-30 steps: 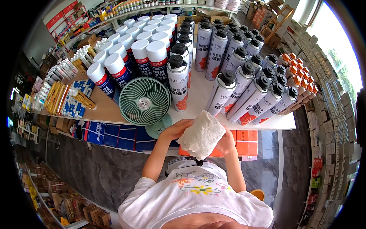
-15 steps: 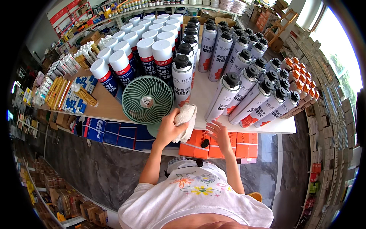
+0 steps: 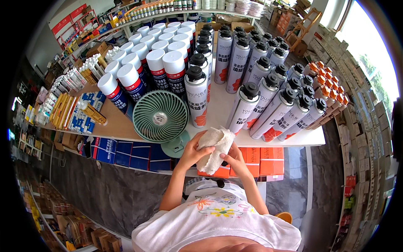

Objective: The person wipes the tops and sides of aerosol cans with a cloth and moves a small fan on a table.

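Note:
A crumpled white cloth [image 3: 213, 148] sits between both of my hands just in front of the white tabletop's [image 3: 218, 113] near edge. My left hand [image 3: 191, 152] grips its left side and my right hand [image 3: 233, 158] holds it from below on the right. Just beyond the cloth stand tall grey spray cans with black caps [image 3: 245, 107] and one with a white body [image 3: 196, 96]. A small green desk fan [image 3: 160, 117] stands to the left of my hands, facing me.
Several rows of cans with white caps [image 3: 155, 63] and black caps [image 3: 268, 75] fill the table. Orange-capped items [image 3: 327, 84] line the right edge. Blue boxes [image 3: 126, 152] and orange boxes [image 3: 260, 157] sit under the table. Shelves of goods run along the left.
The cloth was first held spread in both hands, then bunched in my left hand alone near the fan. Now both hands hold it again in front of the cans.

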A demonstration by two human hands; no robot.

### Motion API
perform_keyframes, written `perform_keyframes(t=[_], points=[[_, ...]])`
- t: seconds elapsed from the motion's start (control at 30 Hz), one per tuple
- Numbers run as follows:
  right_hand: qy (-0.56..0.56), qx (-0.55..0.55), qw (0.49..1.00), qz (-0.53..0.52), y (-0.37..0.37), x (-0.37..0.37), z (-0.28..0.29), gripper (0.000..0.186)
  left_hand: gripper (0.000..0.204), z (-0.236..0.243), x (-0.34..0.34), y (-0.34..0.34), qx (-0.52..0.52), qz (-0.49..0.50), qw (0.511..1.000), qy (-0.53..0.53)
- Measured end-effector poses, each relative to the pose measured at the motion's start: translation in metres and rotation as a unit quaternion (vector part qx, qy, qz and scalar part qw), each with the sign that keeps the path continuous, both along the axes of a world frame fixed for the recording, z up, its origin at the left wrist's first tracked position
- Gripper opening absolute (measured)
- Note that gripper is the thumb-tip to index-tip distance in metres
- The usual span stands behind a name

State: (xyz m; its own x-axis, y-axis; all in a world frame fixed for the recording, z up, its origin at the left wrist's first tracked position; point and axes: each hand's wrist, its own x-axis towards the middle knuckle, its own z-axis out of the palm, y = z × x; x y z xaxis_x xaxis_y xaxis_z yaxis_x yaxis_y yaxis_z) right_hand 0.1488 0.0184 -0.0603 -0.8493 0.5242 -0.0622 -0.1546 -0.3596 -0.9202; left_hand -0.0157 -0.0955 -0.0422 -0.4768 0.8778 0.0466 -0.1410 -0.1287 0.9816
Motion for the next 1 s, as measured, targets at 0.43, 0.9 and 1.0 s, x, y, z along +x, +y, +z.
perform_keyframes(t=[0.43,0.9,1.0], points=[[-0.011,0.302,0.943,-0.137,0.036,0.016,0.054,0.05,0.041,0.036,-0.011,0.019,0.053,0.125,0.991,-0.007],[-0.057,0.481,0.799,-0.357,0.062,-0.04,0.081,0.089,0.042,0.215,-0.043,0.095,0.194,0.035,0.806,0.558],[-0.038,0.501,0.786,-0.361,0.07,-0.054,0.074,0.089,0.047,0.229,-0.044,0.122,0.188,-0.071,0.707,0.678]])
